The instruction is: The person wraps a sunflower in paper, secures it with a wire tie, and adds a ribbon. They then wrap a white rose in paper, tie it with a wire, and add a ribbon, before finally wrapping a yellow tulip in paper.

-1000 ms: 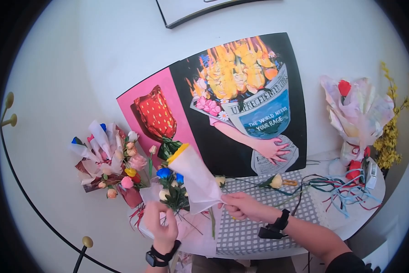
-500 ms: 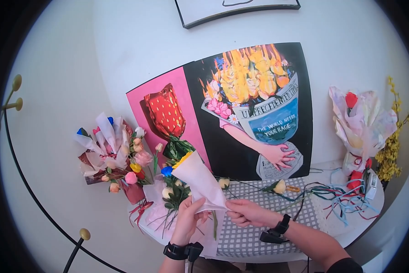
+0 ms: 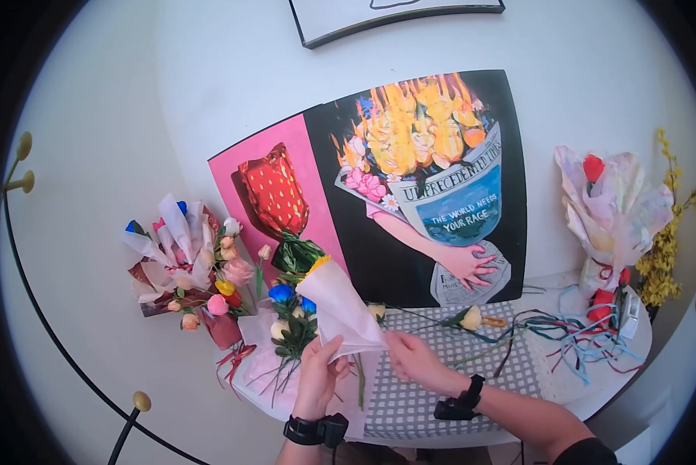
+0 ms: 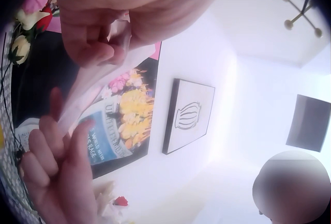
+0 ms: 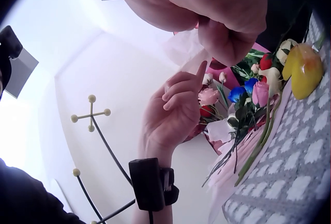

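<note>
Whitish paper cone [image 3: 339, 302] leans beside the blue roses [image 3: 280, 294]. Left hand [image 3: 317, 376] and right hand [image 3: 416, 360], both with curled fingers, pinch its lower edge; the sheet (it looks thin) could tear if they pull unevenly.
</note>
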Demonstrator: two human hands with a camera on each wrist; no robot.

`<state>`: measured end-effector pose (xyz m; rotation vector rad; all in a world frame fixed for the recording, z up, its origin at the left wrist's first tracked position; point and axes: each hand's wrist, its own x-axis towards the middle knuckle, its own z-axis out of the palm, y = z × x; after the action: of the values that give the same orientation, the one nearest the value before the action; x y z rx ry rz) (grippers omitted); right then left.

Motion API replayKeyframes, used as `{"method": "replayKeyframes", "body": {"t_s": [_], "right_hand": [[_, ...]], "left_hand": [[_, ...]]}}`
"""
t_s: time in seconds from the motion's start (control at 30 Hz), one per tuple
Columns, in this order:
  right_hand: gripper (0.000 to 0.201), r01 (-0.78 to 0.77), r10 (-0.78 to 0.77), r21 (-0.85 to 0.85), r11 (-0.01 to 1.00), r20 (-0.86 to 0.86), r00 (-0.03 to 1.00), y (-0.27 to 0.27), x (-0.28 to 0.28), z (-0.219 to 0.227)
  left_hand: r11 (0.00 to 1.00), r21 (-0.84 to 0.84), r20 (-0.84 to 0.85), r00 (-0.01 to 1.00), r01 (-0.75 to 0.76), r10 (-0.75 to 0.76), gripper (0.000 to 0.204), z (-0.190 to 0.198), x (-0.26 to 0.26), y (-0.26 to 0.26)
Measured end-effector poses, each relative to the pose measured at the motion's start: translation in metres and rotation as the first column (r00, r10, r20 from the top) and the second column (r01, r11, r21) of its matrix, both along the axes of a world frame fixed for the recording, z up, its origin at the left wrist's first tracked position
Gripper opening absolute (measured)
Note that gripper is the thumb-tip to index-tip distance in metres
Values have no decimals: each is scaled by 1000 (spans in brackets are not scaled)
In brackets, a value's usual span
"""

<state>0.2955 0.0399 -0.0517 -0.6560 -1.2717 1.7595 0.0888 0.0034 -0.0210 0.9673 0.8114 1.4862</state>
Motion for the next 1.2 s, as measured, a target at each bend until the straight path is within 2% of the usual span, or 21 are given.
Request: {"method": "replayKeyframes", "body": {"t_s": [0.07, 0.13, 0.17, 0.23, 0.27, 0.33, 0.47, 0.57, 0.63, 0.67, 0.73, 0.83, 0.87, 0.93, 0.97, 1.03, 1.17, 1.2], "right_hand": [[27, 41, -41, 3, 999, -10, 999, 0, 1, 0], [28, 27, -37, 139, 990, 68, 997, 2, 2, -1], [28, 29, -39, 139, 990, 66, 997, 5, 2, -5], [28, 91, -208, 441, 893, 225, 952, 15, -2, -20], [28, 93, -210, 441, 893, 224, 952, 18, -5, -28], [28, 178, -427, 701, 691, 196, 883, 19, -10, -33], [30, 174, -470, 689, 704, 268, 841, 2, -3, -16], [32, 152, -515, 724, 673, 311, 798, -3, -3, -12], [40, 93, -604, 821, 563, 332, 724, -3, -3, -15], [40, 93, -605, 822, 562, 332, 724, -5, -2, -14], [47, 26, -636, 836, 548, 396, 662, -9, 1, -10], [49, 24, -662, 864, 503, 367, 654, -11, 2, -10], [49, 22, -660, 864, 504, 368, 656, -9, 0, -13], [43, 101, -592, 813, 573, 326, 737, -1, -4, -23], [43, 101, -592, 813, 573, 326, 737, 4, -4, -26], [39, 35, -307, 575, 817, 383, 871, 15, -2, -30], [35, 1, -220, 529, 849, 351, 910, 23, -2, -31], [35, -58, -105, 413, 909, 362, 926, 20, 1, -26]], "left_hand": [[1000, 5, 10, 1000, -6, 6, 13, -1, 1, 1], [1000, -4, 15, 1000, 15, -15, 13, -1, 2, 2], [1000, -4, 14, 1000, 17, -17, 13, 0, 3, 1], [1000, -27, -14, 1000, 6, -6, 11, 2, 7, -1], [1000, -27, -15, 1000, 8, -8, 11, 1, 7, -1], [999, -30, 33, 999, 29, -28, 12, 0, 9, -1], [999, -24, 66, 997, 49, -47, 12, 5, 26, -9], [997, -74, 157, 987, -12, 23, 11, 5, 34, -9], [999, -22, 182, 983, 31, -27, 11, 2, 34, -5], [999, -22, 181, 983, 31, -27, 11, 3, 34, -5], [999, -33, 149, 988, 38, -33, 12, 4, 36, -5], [999, -34, 89, 996, 25, -22, 11, 10, 38, -8], [999, -35, 89, 996, 22, -19, 11, 11, 38, -9], [1000, 3, 24, 1000, -3, 3, 10, 11, 37, -11], [1000, 2, 23, 1000, -3, 3, 10, 9, 35, -12], [1000, 21, 57, 998, -21, 20, 10, 6, 30, -12], [999, 5, 81, 996, -41, 40, 10, 3, 26, -11], [999, 11, 106, 994, -37, 35, 11, 1, 26, -10]]}}
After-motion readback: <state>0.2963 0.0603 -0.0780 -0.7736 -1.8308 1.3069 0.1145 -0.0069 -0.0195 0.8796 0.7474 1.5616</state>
